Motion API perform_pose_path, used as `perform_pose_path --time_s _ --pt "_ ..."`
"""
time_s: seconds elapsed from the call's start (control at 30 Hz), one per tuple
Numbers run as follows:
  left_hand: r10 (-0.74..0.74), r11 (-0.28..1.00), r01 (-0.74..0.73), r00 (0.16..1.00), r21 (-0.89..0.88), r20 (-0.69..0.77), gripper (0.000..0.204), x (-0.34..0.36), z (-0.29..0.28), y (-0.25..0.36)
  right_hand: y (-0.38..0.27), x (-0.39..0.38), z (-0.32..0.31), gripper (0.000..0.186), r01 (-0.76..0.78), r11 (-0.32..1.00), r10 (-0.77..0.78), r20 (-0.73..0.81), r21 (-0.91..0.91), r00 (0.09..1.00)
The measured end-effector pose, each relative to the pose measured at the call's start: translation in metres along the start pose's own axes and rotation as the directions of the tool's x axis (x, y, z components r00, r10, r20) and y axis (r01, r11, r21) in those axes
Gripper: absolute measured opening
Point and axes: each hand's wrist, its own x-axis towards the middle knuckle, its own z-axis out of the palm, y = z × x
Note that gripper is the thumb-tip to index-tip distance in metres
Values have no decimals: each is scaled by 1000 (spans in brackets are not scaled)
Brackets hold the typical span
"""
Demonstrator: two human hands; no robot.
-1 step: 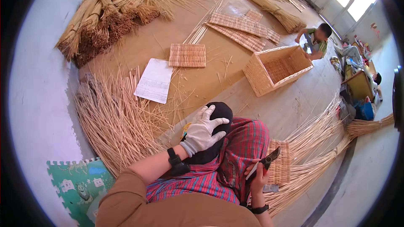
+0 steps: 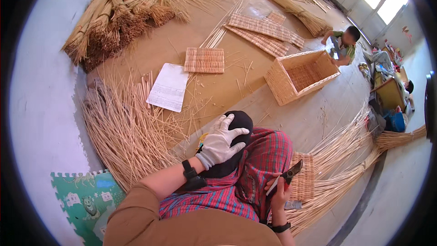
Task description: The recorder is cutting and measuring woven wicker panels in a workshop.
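Observation:
My left hand (image 2: 222,143) wears a pale work glove and lies with spread fingers over the black-covered knee (image 2: 241,123). It holds nothing. Lower right, my bare right hand (image 2: 279,195) is wrapped around pruning shears (image 2: 292,171), whose dark curved blades point up and right. Just beyond the shears lies a woven wicker panel (image 2: 302,180), partly hidden by my leg and hand. Long loose wicker rods (image 2: 339,155) stretch out to its right. Ahead of my knee are a small woven panel (image 2: 204,60) and a white printed sheet (image 2: 167,87).
A rectangular wicker basket (image 2: 280,85) lies ahead right, with a crouching person (image 2: 342,45) behind it. Flat woven panels (image 2: 264,29) are farther back. Bundled rods (image 2: 109,23) fill the far left; loose rods (image 2: 123,132) spread beside my left arm. A green foam mat (image 2: 86,200) lies lower left.

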Motion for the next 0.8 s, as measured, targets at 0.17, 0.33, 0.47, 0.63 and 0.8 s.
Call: perform_pose_path --time_s 0.17,0.33,0.47,0.63,0.8 --pt "30 999 -30 1000 -19 3 46 4 2 -1 -2 1 0 29 7 998 -6 6 -55 1000" --pt "30 999 -29 999 -43 19 46 8 -3 1 -5 6 -4 28 8 999 -7 -12 40 1000" --pt "23 999 -22 999 -41 40 46 7 -6 4 -4 4 -8 28 11 999 -10 -15 50 1000" --pt "1 1000 0 999 -31 46 46 -6 -7 3 0 -2 -12 30 -36 992 35 15 124 999" --pt "27 999 -26 999 -25 41 46 -6 -4 3 20 2 -35 35 -76 953 65 48 293 997"
